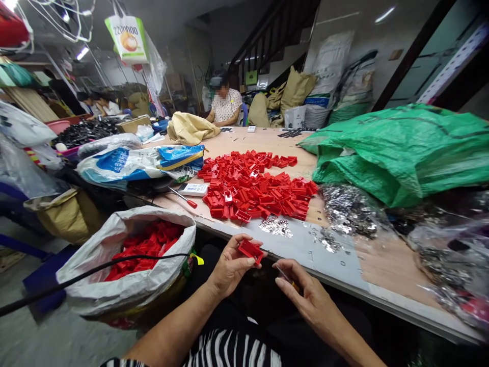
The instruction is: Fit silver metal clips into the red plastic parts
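My left hand [234, 266] grips a red plastic part [251, 251] between thumb and fingers, just off the table's front edge. To its right, apart from the part, my right hand [301, 290] is closed on a thin tool [283, 273]; a small metallic piece shows at the fingertips and a bit of yellow inside the palm. Beyond both hands lies a wide heap of red parts [255, 186] on the table [378, 260]. Small silver metal pieces [275, 226] are spread in front of the heap.
An open white sack [91, 290] of red parts stands at the left. A red-handled screwdriver [183, 197] lies near a white box [193, 190]. A green sack [405, 148] and bagged metal pieces [349, 209] are at the right. Across the table sits a person [226, 106].
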Available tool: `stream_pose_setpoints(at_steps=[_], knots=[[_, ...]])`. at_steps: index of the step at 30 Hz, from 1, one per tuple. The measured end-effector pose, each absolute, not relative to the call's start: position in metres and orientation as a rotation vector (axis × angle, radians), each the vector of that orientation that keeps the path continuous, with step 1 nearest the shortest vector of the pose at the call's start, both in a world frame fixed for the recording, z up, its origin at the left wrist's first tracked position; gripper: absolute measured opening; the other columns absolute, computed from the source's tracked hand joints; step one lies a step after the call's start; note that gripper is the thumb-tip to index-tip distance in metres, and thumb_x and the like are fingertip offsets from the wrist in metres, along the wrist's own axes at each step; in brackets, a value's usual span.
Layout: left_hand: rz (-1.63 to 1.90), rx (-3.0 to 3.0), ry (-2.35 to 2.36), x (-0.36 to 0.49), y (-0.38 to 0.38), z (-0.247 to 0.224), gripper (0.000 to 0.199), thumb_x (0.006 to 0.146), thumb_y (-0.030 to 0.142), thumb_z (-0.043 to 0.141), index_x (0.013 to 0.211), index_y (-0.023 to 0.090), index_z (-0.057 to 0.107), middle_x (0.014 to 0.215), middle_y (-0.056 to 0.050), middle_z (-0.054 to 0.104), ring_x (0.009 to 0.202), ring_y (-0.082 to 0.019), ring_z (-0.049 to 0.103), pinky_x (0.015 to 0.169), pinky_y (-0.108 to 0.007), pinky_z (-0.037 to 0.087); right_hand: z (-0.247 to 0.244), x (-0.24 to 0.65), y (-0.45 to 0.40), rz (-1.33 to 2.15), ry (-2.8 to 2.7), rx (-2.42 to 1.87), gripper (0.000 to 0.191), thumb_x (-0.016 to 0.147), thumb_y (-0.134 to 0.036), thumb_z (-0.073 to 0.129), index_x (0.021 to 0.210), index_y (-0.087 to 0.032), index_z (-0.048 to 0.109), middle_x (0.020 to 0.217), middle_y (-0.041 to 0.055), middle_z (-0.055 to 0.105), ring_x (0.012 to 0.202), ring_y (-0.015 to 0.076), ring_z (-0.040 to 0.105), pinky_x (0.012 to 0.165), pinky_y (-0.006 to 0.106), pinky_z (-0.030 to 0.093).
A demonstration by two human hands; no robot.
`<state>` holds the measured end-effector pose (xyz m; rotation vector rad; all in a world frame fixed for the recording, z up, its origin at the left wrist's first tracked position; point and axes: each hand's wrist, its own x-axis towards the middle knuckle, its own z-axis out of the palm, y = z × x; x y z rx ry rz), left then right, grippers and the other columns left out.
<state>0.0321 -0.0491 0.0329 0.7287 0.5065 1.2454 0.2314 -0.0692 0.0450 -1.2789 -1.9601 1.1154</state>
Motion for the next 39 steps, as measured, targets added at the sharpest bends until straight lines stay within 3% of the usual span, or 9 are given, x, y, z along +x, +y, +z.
stream_pose_setpoints(at_steps=[8, 13, 16, 22, 25, 28, 32, 39], knots=[[1.218, 0.765, 0.536, 0.03, -0.046, 0.032, 0.042, 0.075, 0.013, 0.069, 0.116, 0.021, 0.058, 0.105, -0.006, 0.066, 0.092, -0.022, 0.068, 0.071, -0.026, 0.05, 0.052, 0.224, -0.07, 1.118, -2.017, -1.303, 0.018, 0.097, -0.038, 0.035, 0.107, -0.026, 0.045, 0.079, -0.0014, 0.059, 0.066, 0.0149, 0.054, 0.064, 0.028, 0.044], [1.211, 0.77, 0.541, 0.032, -0.043, 0.031, 0.046, 0.076, 0.015, 0.069, 0.118, 0.022, 0.052, 0.096, -0.005, 0.068, 0.084, -0.02, 0.069, 0.064, -0.023, 0.048, 0.052, 0.223, -0.065, 0.978, -2.041, -1.222, 0.017, 0.095, -0.033, 0.042, 0.103, -0.025, 0.054, 0.093, 0.0024, 0.062, 0.078, 0.016, 0.058, 0.072, 0.028, 0.046], [1.201, 0.773, 0.533, 0.034, -0.042, 0.029, 0.04, 0.077, 0.016, 0.069, 0.113, 0.022, 0.053, 0.093, -0.006, 0.069, 0.081, -0.019, 0.069, 0.063, -0.023, 0.047, 0.051, 0.222, -0.062, 0.967, -2.05, -1.207, 0.021, 0.094, -0.033, 0.044, 0.105, -0.024, 0.058, 0.096, 0.0039, 0.063, 0.074, 0.0155, 0.06, 0.07, 0.027, 0.048], [1.179, 0.84, 0.561, 0.034, -0.04, 0.022, 0.045, 0.076, 0.018, 0.07, 0.119, 0.023, 0.055, 0.099, -0.006, 0.068, 0.087, -0.019, 0.067, 0.07, -0.026, 0.05, 0.053, 0.224, -0.059, 0.833, -2.033, -1.315, 0.017, 0.091, -0.033, 0.049, 0.1, -0.024, 0.061, 0.083, 0.0011, 0.068, 0.069, 0.0163, 0.063, 0.066, 0.027, 0.049], [1.145, 1.046, 0.655, 0.034, -0.032, 0.016, 0.052, 0.071, 0.016, 0.074, 0.119, 0.025, 0.057, 0.102, -0.004, 0.068, 0.095, -0.02, 0.065, 0.084, -0.031, 0.05, 0.049, 0.227, -0.054, 0.708, -2.085, -1.351, 0.014, 0.09, -0.029, 0.049, 0.094, -0.025, 0.062, 0.087, 0.0007, 0.069, 0.074, 0.0174, 0.065, 0.07, 0.028, 0.049], [1.094, 1.352, 0.789, 0.033, -0.019, 0.008, 0.045, 0.071, 0.016, 0.073, 0.114, 0.023, 0.062, 0.106, -0.005, 0.067, 0.098, -0.021, 0.064, 0.091, -0.033, 0.047, 0.04, 0.23, -0.046, 0.58, -2.132, -1.404, 0.015, 0.09, -0.026, 0.048, 0.094, -0.024, 0.062, 0.09, 0.0019, 0.069, 0.079, 0.0193, 0.066, 0.071, 0.031, 0.05], [1.051, 1.707, 0.922, 0.035, 0.002, -0.003, 0.042, 0.071, 0.014, 0.072, 0.111, 0.022, 0.064, 0.106, -0.006, 0.067, 0.101, -0.022, 0.062, 0.094, -0.034, 0.045, 0.029, 0.231, -0.035, 0.476, -2.161, -1.431, 0.016, 0.089, -0.022, 0.048, 0.096, -0.022, 0.062, 0.091, 0.0038, 0.068, 0.083, 0.0206, 0.066, 0.074, 0.033, 0.05], [0.995, 1.723, 0.906, 0.037, 0.02, -0.012, 0.045, 0.066, 0.013, 0.075, 0.11, 0.022, 0.066, 0.103, -0.004, 0.069, 0.095, -0.021, 0.062, 0.092, -0.034, 0.045, 0.021, 0.226, -0.019, 0.412, -2.249, -1.415, 0.019, 0.088, -0.015, 0.048, 0.098, -0.021, 0.063, 0.092, 0.0052, 0.066, 0.083, 0.0198, 0.065, 0.076, 0.032, 0.051]])
